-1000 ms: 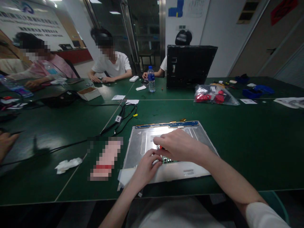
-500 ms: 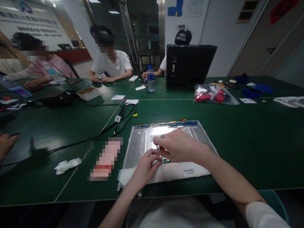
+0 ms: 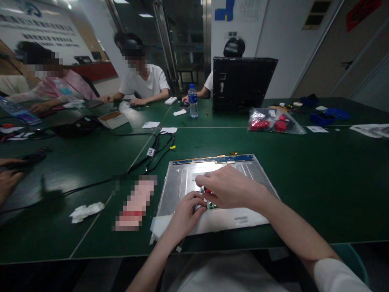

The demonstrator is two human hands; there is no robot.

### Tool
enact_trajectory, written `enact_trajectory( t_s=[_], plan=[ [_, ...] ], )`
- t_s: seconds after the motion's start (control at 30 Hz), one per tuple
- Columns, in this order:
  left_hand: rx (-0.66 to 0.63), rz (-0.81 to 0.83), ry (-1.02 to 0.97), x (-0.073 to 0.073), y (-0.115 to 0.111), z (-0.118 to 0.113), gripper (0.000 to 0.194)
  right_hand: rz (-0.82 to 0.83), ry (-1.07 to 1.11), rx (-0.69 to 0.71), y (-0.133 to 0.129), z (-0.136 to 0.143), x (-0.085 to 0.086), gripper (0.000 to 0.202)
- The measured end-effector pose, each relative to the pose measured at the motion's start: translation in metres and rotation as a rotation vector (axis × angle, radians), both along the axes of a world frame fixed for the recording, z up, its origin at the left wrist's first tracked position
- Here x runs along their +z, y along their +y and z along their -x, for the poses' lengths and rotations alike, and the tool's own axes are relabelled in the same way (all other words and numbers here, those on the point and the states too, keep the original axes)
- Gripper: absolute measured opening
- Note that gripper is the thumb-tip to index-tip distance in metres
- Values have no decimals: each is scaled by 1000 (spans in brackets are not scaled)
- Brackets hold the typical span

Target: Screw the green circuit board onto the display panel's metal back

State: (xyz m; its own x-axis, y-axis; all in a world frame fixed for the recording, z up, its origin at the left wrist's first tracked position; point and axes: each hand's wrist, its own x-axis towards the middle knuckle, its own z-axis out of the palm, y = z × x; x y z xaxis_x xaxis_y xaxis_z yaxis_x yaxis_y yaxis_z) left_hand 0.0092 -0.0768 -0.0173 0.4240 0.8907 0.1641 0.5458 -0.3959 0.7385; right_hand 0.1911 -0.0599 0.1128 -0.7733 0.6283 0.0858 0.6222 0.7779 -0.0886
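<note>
A flat metal-backed display panel (image 3: 173, 190) lies on the green table in front of me, a narrow blue circuit strip (image 3: 209, 159) along its far edge. My right hand (image 3: 226, 186) is closed over the panel's middle, around a mostly hidden red-handled tool (image 3: 208, 190) that looks like a screwdriver. Beneath the hands, part of a small green circuit board (image 3: 212, 205) shows. My left hand (image 3: 189, 213) has its fingers curled and thumb bent in at the left side of that board, touching it. A pale strip (image 3: 225, 221) covers the panel's near edge.
Left of the panel are a blurred pink item (image 3: 136, 207), crumpled tissue (image 3: 87, 212) and black cables (image 3: 156, 148). Farther back stand a water bottle (image 3: 192, 101), a black monitor (image 3: 243, 85) and a clear bag with red parts (image 3: 275, 121). Other people sit around the table.
My hands stay almost in place over the board. At the left edge, another person's hands and a dark object have come further into view. A person opposite has moved one arm leftward.
</note>
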Motion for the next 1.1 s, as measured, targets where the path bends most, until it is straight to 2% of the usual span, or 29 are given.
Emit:
enact_trajectory(
  t_s=[0.33, 1.1],
  plan=[
    [18, 9, -1, 0, -2, 0, 17, -36, -3, -11, 1, 1, -1, 14],
    [23, -12, 3, -2, -1, 0, 16, 20, -10, -6, 1, -1, 1, 13]
  ],
)
